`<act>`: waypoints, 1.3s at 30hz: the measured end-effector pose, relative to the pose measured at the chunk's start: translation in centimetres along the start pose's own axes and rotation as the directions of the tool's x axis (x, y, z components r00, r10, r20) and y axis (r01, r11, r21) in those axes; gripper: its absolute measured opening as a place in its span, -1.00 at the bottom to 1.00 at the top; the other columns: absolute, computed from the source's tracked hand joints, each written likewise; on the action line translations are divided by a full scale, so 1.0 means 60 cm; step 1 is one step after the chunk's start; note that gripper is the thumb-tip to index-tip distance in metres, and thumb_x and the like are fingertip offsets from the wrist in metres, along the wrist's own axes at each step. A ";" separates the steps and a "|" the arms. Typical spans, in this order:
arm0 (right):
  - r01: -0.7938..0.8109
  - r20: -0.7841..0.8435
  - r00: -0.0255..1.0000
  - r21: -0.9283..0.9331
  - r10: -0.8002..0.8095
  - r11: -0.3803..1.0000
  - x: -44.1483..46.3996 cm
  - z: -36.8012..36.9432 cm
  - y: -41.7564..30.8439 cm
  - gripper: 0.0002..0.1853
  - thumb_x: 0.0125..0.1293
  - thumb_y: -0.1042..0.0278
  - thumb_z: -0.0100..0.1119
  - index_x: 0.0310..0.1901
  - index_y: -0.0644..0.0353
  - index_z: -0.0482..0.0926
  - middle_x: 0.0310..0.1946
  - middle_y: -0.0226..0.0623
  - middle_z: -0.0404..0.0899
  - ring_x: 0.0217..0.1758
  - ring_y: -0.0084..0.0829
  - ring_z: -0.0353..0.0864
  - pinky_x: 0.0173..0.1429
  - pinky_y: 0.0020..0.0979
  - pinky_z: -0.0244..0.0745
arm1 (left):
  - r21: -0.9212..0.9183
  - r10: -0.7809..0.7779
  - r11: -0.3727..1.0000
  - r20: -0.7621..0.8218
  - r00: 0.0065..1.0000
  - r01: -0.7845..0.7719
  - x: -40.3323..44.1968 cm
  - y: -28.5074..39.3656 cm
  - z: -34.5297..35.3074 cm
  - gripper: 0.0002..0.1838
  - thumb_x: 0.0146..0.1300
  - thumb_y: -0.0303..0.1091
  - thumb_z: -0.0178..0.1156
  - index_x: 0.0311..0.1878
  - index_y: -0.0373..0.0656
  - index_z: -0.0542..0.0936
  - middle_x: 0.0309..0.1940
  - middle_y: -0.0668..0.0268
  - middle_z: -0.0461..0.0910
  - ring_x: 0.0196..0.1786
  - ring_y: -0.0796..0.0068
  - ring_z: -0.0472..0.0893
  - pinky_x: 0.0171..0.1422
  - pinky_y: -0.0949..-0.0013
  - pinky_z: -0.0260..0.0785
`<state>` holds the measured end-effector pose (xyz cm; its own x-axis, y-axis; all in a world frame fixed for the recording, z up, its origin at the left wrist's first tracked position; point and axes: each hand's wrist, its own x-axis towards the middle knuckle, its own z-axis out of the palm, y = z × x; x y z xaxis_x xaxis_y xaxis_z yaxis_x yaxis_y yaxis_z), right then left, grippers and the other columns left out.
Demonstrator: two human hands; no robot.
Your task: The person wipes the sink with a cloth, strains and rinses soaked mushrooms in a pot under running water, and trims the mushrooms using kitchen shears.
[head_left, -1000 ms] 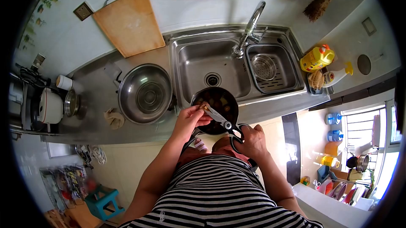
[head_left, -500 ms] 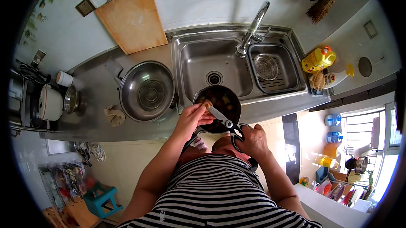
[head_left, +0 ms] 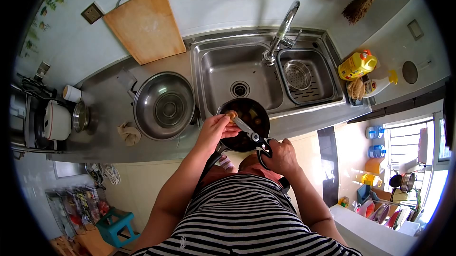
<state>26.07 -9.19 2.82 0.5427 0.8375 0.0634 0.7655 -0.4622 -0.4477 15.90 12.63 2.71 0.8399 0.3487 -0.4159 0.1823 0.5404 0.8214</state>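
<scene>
My left hand [head_left: 214, 130] pinches a small brown piece of food [head_left: 232, 115], whose exact kind I cannot make out. My right hand [head_left: 282, 155] is closed around the black handles of kitchen scissors [head_left: 248, 130]. The scissor blades point up and left, and their tips meet the brown piece by my left fingertips. Below both hands is a dark pan [head_left: 262, 118] with several dark brown pieces in it. Its black handle slants toward my body under my left forearm, and the pan overlaps the sink's front edge.
Behind the pan lies a steel sink [head_left: 223, 71] with a faucet [head_left: 284, 33] and a small strainer bowl [head_left: 297, 75] in its side basin. A large steel basin [head_left: 142, 106], a cloth [head_left: 128, 134] and a leaning cutting board [head_left: 147, 28] are left. Bottles [head_left: 357, 65] stand right.
The scissor handles have come closer together and moved slightly left with my right hand. My left hand keeps its pinch on the brown piece. The whole view has shifted a little.
</scene>
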 end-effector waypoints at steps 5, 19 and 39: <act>0.020 -0.037 0.999 -0.046 -0.021 0.999 0.007 0.003 0.005 -0.71 -0.10 0.19 0.32 -0.55 0.18 0.42 -0.72 -0.18 0.49 -0.64 -0.09 0.45 -0.32 -0.26 0.37 | 0.032 -0.009 0.999 0.006 1.000 0.009 0.004 0.001 0.001 -0.64 0.45 -0.21 -0.09 -0.04 -0.35 0.52 -0.14 0.11 0.62 -0.10 0.31 0.67 -0.02 0.35 0.56; -0.268 -0.017 0.962 0.162 0.274 0.950 0.046 -0.004 0.016 -0.73 0.03 0.22 0.27 -0.51 0.24 0.44 -0.64 -0.07 0.49 -0.49 0.09 0.46 -0.27 -0.03 0.40 | 0.281 0.009 0.960 -0.061 0.998 0.009 0.033 -0.024 -0.009 -0.71 0.39 -0.34 -0.03 0.01 -0.36 0.51 -0.13 0.13 0.63 -0.09 0.29 0.67 -0.05 0.34 0.54; -0.429 -0.044 0.896 0.160 0.441 0.889 -0.009 -0.021 0.020 -0.74 0.02 0.22 0.28 -0.49 0.23 0.47 -0.62 -0.06 0.50 -0.49 0.02 0.44 -0.31 -0.09 0.40 | 0.946 0.225 0.055 0.301 0.927 -0.320 0.149 -0.108 0.014 -0.67 0.11 -0.45 0.18 -0.01 -0.17 0.53 -0.04 0.08 0.50 0.00 0.01 0.51 0.06 0.09 0.40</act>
<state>27.10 -10.57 3.36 0.8393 0.5341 -0.1014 0.3918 -0.7236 -0.5682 22.64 11.59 -6.02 0.9732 0.2142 -0.0834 0.2244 -0.8060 0.5477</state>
